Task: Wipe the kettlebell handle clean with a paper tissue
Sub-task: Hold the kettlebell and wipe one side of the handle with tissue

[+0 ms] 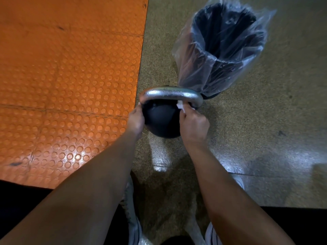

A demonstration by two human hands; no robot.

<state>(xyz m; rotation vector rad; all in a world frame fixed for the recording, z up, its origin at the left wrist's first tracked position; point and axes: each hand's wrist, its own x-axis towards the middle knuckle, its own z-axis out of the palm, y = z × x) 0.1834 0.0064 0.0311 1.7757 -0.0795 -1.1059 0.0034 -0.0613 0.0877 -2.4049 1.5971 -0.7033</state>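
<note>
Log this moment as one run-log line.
step: wiping handle | right hand: pinches paper tissue at right end of kettlebell handle | left hand: steadies kettlebell | lined bin: behind

A black kettlebell [161,121] sits on the speckled floor [265,112] between the two hands, its silver handle [169,95] arching just beyond the fingertips. The right hand [193,126] pinches a white paper tissue [181,107] against the handle's right end, while the left hand [136,118] grips the left side of the bell. Beyond the right hand stands a black bin with a clear plastic liner [223,48], and an orange studded mat [70,76] lies to the left of the left hand
</note>
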